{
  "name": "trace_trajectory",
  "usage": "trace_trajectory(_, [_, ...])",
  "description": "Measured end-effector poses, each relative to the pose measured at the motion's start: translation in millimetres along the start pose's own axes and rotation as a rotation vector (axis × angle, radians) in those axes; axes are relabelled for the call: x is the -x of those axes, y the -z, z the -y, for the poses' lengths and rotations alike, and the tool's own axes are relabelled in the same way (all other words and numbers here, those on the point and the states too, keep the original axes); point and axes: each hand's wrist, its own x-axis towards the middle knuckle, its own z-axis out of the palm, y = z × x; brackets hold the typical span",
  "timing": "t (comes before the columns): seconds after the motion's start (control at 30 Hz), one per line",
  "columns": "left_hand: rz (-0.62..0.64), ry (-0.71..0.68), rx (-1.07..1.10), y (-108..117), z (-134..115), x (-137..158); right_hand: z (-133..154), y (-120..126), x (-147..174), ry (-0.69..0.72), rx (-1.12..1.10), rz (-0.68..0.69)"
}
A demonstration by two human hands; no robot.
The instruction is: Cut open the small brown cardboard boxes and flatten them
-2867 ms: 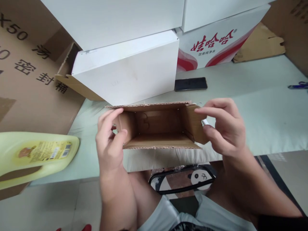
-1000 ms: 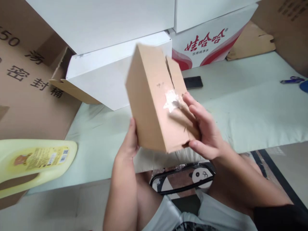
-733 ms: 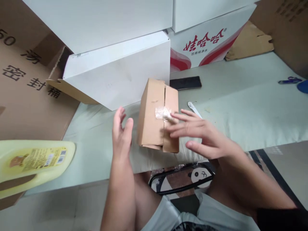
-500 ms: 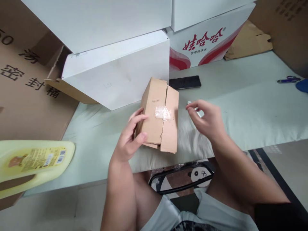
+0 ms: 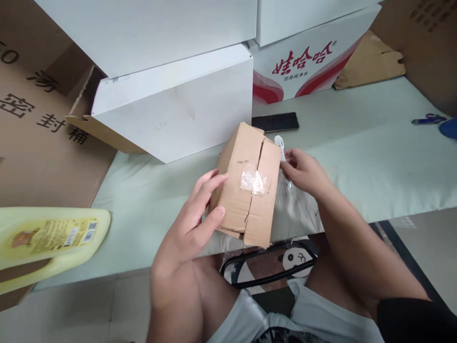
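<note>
In the head view, which is the only one, the small cardboard box (image 5: 237, 200) sits slantwise on the table (image 5: 357, 138), between the two hands and close to the front edge. Its face with the seam is turned up, and a piece of clear, wrinkled tape (image 5: 253, 181) lies across this seam. At the near end the flaps do not meet quite evenly.

The left hand (image 5: 189, 224) is at the left side of the box. Its grip is loose and spread: thumb and fingertips rest on the upper edge, well apart from each other, and do not close around it. The right hand (image 5: 305, 174), just beside the right side of the box, has its grip closed on a slim white tool (image 5: 279, 141), which looks to me like a cutter. Whether a blade is out, I cannot tell.

Behind the box lies a dark phone (image 5: 280, 122), near a white carton (image 5: 200, 105).

As I judge, the box could turn or slide under a push from the right, because only light fingers steady it. Being so near to the edge, it could then tip off. If a blade is out, a slip across the seam could reach the left thumb, since it rests on the same face.
</note>
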Motion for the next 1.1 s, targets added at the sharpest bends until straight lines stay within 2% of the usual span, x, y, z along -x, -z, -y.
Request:
trace_trajectory(0.07, [0.010,-0.029,-0.061,-5.9,-7.3,1.0,2.3,-1.0,0.6,0.011,-0.267,0.022])
trace_trajectory(0.17, [0.036,-0.011,-0.113,-18.9,-22.6,1.7,4.5,-2.7,0.5,-0.014,-0.616,-0.047])
trace_trajectory(0.23, [0.047,0.060,-0.139,-27.3,-32.4,2.4,6.2,-1.9,0.9,-0.031,-0.786,-0.096])
trace_trajectory(0.3, [0.040,0.119,-0.139,-32.7,-38.3,3.3,7.9,0.6,2.4,-0.012,-0.865,-0.100])
trace_trajectory(0.5, [0.044,0.114,-0.053,-31.1,-31.1,2.7,9.0,6.6,6.9,0.084,-0.902,-0.072])
trace_trajectory(0.67, [0.077,0.130,-0.048,-27.4,-29.6,0.3,9.4,5.6,7.9,0.075,-0.904,-0.078])
trace_trajectory(0.83, [0.071,0.117,-0.050,-28.5,-30.1,0.3,9.6,3.7,11.5,0.096,-0.873,0.014])
trace_trajectory(0.97, [0.067,0.108,-0.053,-29.6,-28.1,2.2,11.2,1.9,13.1,0.091,-0.827,0.035])
trace_trajectory(1.1, [0.076,0.120,-0.046,-28.3,-29.7,2.2,15.4,1.8,13.4,0.071,-0.891,0.035])
